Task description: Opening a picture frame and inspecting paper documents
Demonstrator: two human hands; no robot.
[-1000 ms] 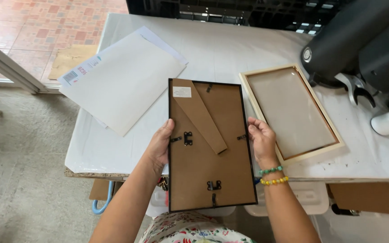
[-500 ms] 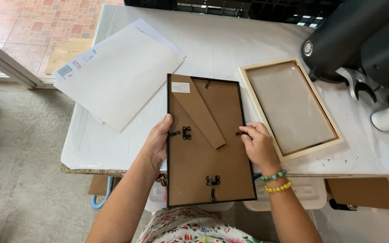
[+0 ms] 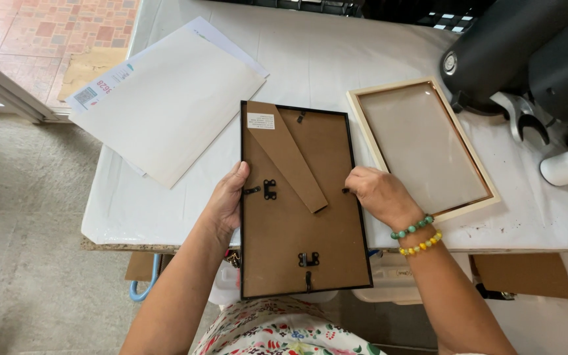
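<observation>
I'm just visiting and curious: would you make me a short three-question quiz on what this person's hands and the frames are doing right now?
1. True or false: the black-edged picture frame with the brown cardboard back lies face down, its back showing.
2. Which hand wears the green and yellow bead bracelets? A) left B) right
3. Fill in: the empty pale wooden frame rests on the ____ cloth-covered table.

Key
1. True; the fold-out stand and metal clips show.
2. B; the right hand touches the frame's right edge, while the left hand grips its left edge.
3. White.
</observation>
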